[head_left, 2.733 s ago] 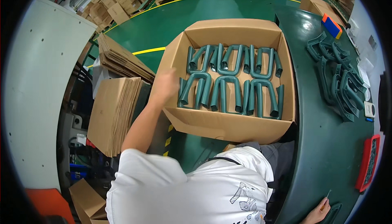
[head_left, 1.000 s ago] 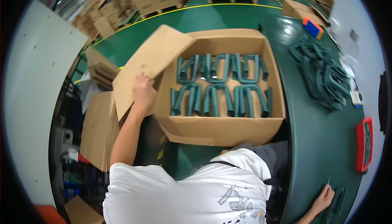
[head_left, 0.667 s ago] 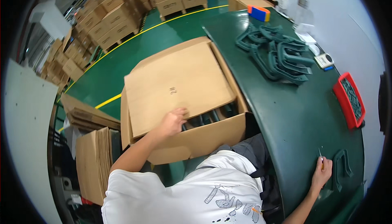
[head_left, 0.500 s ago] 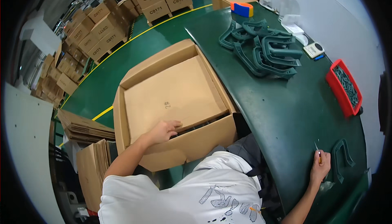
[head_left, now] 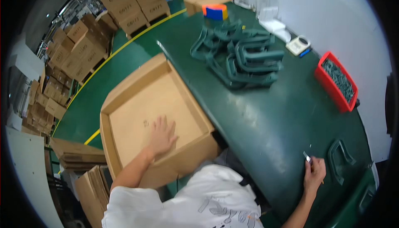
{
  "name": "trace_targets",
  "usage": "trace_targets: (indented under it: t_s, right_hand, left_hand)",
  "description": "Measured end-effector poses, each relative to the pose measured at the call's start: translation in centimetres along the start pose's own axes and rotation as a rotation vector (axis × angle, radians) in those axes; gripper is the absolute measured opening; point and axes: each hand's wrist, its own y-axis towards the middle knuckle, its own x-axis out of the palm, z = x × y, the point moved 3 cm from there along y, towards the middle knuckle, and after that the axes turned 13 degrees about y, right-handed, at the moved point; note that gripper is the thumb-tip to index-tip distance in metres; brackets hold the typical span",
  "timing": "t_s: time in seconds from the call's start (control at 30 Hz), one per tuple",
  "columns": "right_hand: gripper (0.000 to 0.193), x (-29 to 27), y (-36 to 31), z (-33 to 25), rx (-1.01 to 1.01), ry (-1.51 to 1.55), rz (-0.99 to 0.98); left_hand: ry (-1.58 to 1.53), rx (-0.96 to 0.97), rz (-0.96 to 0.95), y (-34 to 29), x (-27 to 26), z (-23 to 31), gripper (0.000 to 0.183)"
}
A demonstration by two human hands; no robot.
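Note:
My left hand (head_left: 163, 137) lies flat with its fingers spread on a cardboard sheet (head_left: 166, 97) inside an open carton (head_left: 187, 161). The sheet covers whatever is beneath it. Over the green table at the right, my right hand (head_left: 314, 174) is closed around a small knife (head_left: 307, 157), its blade sticking out past the fingers and a bit of orange showing below. Just right of that hand lies a single dark green curved handle-like part (head_left: 332, 157). More such green parts (head_left: 255, 57) are heaped at the table's far end.
A red bin (head_left: 326, 78) of small green pieces stands by the wall, near a white device (head_left: 297, 45) and a blue pen (head_left: 305, 52). An orange-and-blue object (head_left: 215, 12) sits at the table's far edge. Flattened cardboard (head_left: 89, 190) leans left of the carton; stacked boxes (head_left: 129, 3) stand beyond.
My left hand has moved from the sheet's near edge onto its surface, fingers now spread. The sheet sits lower, its near-edge gap gone. The whole view has shifted; the right hand keeps the knife.

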Motion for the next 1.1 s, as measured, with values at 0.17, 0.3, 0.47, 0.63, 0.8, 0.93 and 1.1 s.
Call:
trace_targets:
  t_s: [0.17, 0.3, 0.47, 0.63, 0.8, 0.93, 1.1]
  right_hand:
    - [0.02, -1.0, 0.3, 1.1, 0.038, -0.02, 0.126]
    - [0.029, -4.2, 1.1, 2.3, 0.111, -0.488, 0.312]
    - [0.037, -4.7, -0.4, 5.5, 0.287, -0.619, 0.158]
    - [0.032, -2.9, 1.2, 1.3, 0.058, -0.387, 0.085]
    - [0.025, -2.4, 1.9, -5.3, -0.326, -0.257, -0.154]
    - [0.028, -1.8, 1.6, -7.5, -0.554, -0.206, -0.285]
    - [0.028, -1.7, 2.1, -5.1, -0.365, -0.104, 0.185]
  left_hand:
    - [-0.259, 0.103, 0.236, 3.6, -3.2, 0.5, 0.036]
    - [-0.504, 0.182, 0.628, 8.4, -9.5, 6.4, 0.022]
    - [-0.767, 0.625, 0.742, 14.1, -13.5, 17.3, 0.018]
    - [-1.01, 0.626, 0.243, 15.5, -12.7, 26.6, 0.014]
    - [-1.444, 0.473, -0.763, 16.1, -11.2, 32.8, 0.068]
    - [-1.475, 0.521, -1.087, 14.8, -12.3, 35.8, 0.054]
    - [-1.675, 0.361, -0.737, 14.9, -14.2, 35.7, 0.031]
